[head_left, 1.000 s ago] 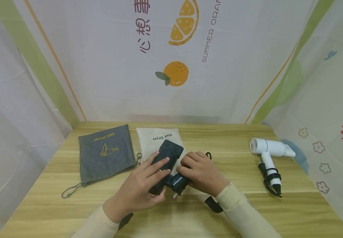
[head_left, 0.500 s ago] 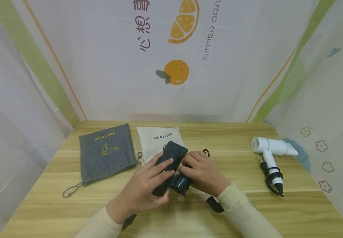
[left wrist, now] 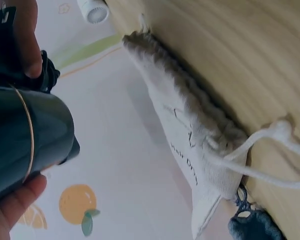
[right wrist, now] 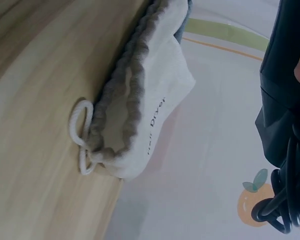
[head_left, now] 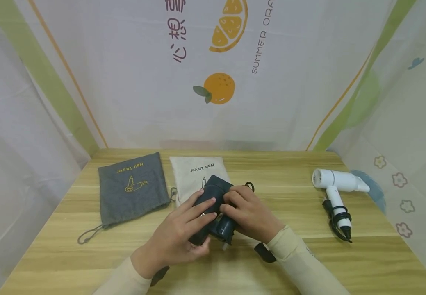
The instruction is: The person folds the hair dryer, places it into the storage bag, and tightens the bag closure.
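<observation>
A dark navy hair dryer with a folding handle is held up over the table. My left hand (head_left: 177, 233) grips its barrel (head_left: 214, 191), fingers across the top and thumb beneath. The handle (head_left: 226, 226) lies close alongside the barrel, and my right hand (head_left: 251, 213) curls round it. In the left wrist view the barrel (left wrist: 47, 137) shows a thin gold ring. A bundled black cord (right wrist: 287, 200) hangs by the dryer in the right wrist view. Behind it lies a white drawstring bag (head_left: 194, 164) printed "Hair Dryer", its gathered mouth (right wrist: 117, 115) partly open.
A grey drawstring bag (head_left: 133, 192) lies at the left. On the right rests a white hair dryer (head_left: 340, 181) with its cord wound round the handle. A small black piece (head_left: 265, 252) sits by my right sleeve; a dark object (head_left: 159, 276) is partly hidden under my left wrist.
The navy dryer's handle has swung in closer to the barrel, with my right hand moving along with it. The dryer has shifted slightly right. Both hands keep their hold.
</observation>
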Available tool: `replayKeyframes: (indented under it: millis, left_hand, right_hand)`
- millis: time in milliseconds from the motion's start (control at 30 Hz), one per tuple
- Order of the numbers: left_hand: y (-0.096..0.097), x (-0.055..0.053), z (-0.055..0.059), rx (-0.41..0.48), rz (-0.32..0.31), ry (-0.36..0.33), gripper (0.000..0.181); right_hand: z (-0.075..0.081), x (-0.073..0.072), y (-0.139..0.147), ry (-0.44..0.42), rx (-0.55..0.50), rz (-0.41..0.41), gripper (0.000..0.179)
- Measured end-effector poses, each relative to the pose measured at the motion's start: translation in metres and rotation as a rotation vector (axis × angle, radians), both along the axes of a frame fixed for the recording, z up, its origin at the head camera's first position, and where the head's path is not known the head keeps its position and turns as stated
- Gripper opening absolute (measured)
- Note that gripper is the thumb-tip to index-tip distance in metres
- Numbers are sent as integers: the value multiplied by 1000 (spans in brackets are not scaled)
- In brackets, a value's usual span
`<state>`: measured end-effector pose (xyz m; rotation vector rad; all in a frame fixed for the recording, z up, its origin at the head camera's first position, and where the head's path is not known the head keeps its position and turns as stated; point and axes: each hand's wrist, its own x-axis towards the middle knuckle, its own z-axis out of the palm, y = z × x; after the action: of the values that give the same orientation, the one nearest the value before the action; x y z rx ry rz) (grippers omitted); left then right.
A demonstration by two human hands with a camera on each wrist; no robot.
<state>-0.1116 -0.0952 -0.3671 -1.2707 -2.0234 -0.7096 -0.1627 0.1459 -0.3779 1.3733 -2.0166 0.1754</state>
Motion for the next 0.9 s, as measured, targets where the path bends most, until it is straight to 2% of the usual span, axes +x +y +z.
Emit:
replayKeyframes:
  millis: [267,433,600,700,900]
  left_hand:
    - [-8,-4,3,24,-43,-11,34]
    - [-12,-7,1,-9,-35,-29,36]
    - [-17,-10,-3,-58,-20,-24,33]
    - [-19,-11,-6,-85,-15,-13,34]
    - [-23,-14,-9,-131,-20,4,42]
  right_hand:
    - [5,0,-3,-14,-3,13,44]
    - [3,0,-2,-42,32,13,53]
    - [0,0,-1,-119,91,-1,58]
    - [-2,1,-1,-155,136,-8,54]
    - [-7,2,-2,-170,185,5,45]
